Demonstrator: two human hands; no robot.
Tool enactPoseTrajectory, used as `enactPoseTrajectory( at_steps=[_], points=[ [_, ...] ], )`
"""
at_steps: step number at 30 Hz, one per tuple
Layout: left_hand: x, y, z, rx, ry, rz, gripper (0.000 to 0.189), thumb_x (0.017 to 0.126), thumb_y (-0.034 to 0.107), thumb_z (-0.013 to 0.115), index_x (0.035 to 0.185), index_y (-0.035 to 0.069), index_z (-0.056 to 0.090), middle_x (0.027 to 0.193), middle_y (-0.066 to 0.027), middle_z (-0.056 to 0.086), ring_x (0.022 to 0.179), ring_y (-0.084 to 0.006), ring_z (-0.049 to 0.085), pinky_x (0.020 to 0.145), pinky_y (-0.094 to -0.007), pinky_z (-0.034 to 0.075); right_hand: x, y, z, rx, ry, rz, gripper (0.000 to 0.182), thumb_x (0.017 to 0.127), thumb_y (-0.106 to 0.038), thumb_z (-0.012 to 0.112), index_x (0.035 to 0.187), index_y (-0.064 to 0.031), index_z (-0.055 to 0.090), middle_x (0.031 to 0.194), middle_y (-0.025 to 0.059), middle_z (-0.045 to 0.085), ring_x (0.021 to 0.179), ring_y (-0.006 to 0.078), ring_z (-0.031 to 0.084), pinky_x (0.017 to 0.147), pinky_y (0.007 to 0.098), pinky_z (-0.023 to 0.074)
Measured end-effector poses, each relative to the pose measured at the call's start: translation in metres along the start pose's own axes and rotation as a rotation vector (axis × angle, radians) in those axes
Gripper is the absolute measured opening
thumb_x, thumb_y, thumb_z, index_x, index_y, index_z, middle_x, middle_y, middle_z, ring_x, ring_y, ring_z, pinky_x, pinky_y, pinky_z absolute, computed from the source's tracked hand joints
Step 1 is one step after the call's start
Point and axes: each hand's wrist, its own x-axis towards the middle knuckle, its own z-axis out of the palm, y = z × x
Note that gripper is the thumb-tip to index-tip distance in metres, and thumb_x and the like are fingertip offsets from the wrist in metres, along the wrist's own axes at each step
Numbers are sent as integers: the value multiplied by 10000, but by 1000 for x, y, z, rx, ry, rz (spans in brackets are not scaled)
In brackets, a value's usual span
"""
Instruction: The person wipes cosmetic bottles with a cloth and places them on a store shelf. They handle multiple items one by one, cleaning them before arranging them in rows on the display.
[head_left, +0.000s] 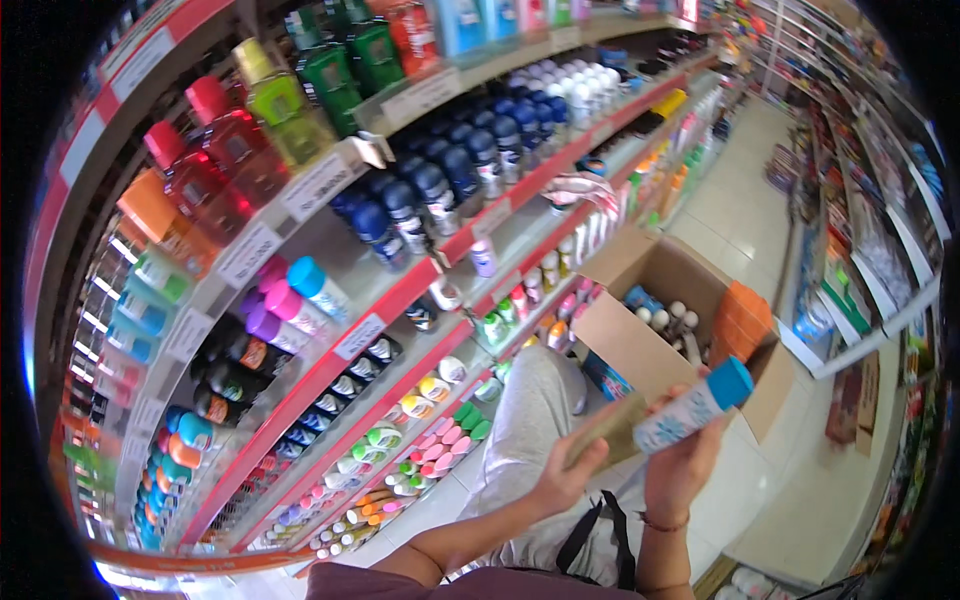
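Note:
My left hand (574, 469) grips a folded olive-tan cloth (611, 435), its far end close to the bottle in the other hand. My right hand (686, 450) is closed around a white bottle with a blue cap and a blue flower pattern (694, 406), tilted up to the right. Beyond both hands stands an open cardboard box (634, 337). In it lie several white-capped roll-on bottles (675, 319) and an orange cloth or packet (742, 322). Similar bottles with blue, pink and purple caps (292, 304) lie or stand on a shelf at the left.
Shelves with red price rails (390, 300) fill the left side, holding dark blue roll-on deodorants (465, 165) and colourful cologne bottles (232, 142). My grey-trousered knee (536, 390) is between shelf and box. Tiled floor (742, 187) runs along the aisle to more shelving (862, 262) at right.

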Motion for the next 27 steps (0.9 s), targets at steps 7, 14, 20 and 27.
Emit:
enactPoseTrajectory(
  at_steps=[7, 14, 20, 27],
  points=[
    [19, 62, 6, -172, -75, -308, 471, 850, 35, 556, 1285, -27, 387, 1237, -86, 485, 1106, -136, 467, 920, -283, 404, -17, 21, -15, -429, -270, -237, 542, 785, -40, 597, 1257, 42, 345, 1111, 129, 427, 950, 240, 529, 831, 353, 438],
    [10, 55, -16, -80, 154, -236, 452, 775, 1, 632, 1197, -21, 472, 1103, -68, 569, 976, -133, 549, 856, -278, 453, -14, 22, 0, -360, -220, -295, 560, 807, -223, 649, 1221, 33, 373, 1054, 147, 507, 892, 216, 544, 772, 340, 453],
    [12, 73, -22, 400, 166, 233, 501, 887, 108, 468, 1349, 29, 292, 1365, -134, 356, 1255, -221, 334, 1044, -332, 222, -16, 32, -2, -176, -468, 117, 507, 922, -263, 462, 1304, 15, 275, 1193, 129, 449, 1014, 207, 496, 915, 360, 380],
    [-2, 78, -21, 719, 47, 518, 534, 852, 190, 528, 1347, 112, 346, 1382, -183, 302, 1281, -329, 293, 1035, -436, 232, -43, 49, 23, -257, -492, 165, 547, 956, -352, 333, 1360, -8, 199, 1318, 122, 337, 1184, 212, 373, 979, 332, 318]
  ],
)
